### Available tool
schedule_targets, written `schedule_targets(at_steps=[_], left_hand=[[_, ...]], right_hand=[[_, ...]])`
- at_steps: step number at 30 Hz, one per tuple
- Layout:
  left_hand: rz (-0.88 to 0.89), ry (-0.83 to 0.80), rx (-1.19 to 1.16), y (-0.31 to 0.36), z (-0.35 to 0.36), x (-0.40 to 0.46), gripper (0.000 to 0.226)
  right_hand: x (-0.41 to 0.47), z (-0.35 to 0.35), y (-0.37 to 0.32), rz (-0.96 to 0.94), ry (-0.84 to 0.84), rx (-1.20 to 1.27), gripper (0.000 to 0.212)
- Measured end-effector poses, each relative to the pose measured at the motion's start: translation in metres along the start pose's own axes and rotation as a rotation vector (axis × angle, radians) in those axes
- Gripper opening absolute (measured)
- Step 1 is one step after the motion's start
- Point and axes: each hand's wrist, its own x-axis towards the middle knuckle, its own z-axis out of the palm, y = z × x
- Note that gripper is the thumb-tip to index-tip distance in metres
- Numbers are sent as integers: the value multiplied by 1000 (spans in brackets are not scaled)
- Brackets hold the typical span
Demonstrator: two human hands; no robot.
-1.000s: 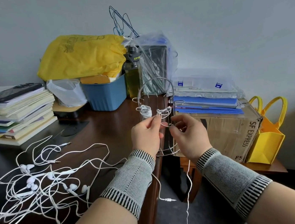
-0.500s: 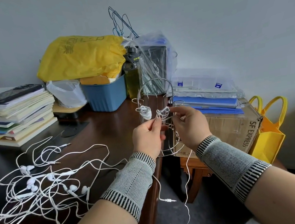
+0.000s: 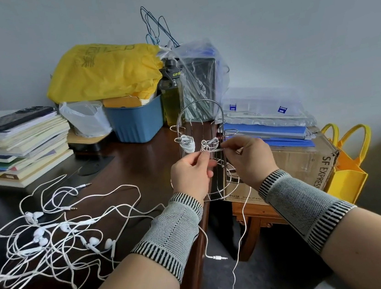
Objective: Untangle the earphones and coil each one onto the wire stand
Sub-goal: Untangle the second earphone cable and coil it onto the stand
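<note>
Left hand (image 3: 191, 173) and right hand (image 3: 250, 158), fingers apparently pinching white earphone cord (image 3: 210, 144), before wire stand (image 3: 200, 128); tangled earphones (image 3: 52, 235) left of it.

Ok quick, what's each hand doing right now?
Left hand: pinching the earphone cord at the wire stand.
Right hand: pinching the same cord beside the coil.

A chrome wire stand (image 3: 200, 124) stands upright at the desk's edge with two white earphone coils (image 3: 187, 142) on its hooks, while tangled white earphones (image 3: 52, 235) sprawl left.
</note>
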Motion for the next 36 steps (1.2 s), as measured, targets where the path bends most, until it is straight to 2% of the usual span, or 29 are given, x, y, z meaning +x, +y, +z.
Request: schedule_targets(at_steps=[2,5,9,12,16,19,22,30,32,36], left_hand=[[-39,9,-49,-1,0,2,15],[-50,23,-75,-2,-1,3,13],[-34,33,-57,-5,0,3,8],[-19,39,-48,-6,0,2,14],[-20,54,-57,-5,0,2,10],[-35,50,-73,-3,0,0,13],[-50,39,-98,-2,1,-2,17],[22,14,-10,-5,4,-5,12],[36,15,9,-6,4,-4,12],[29,13,8,-7,4,-2,12]], right_hand=[[-3,-6,6,80,-56,69,5],[-6,-24,19,251,-190,173,10],[-4,-46,32,366,-304,153,18],[4,-53,23,289,-231,25,20],[19,-52,-17,-17,-121,-235,25],[32,-43,-46,-139,-134,-441,22],[46,-32,-62,-130,-184,-617,20],[47,-15,-103,-140,-322,-820,18],[56,-11,-102,-88,-354,-775,26],[69,-4,-97,25,-423,-524,36]])
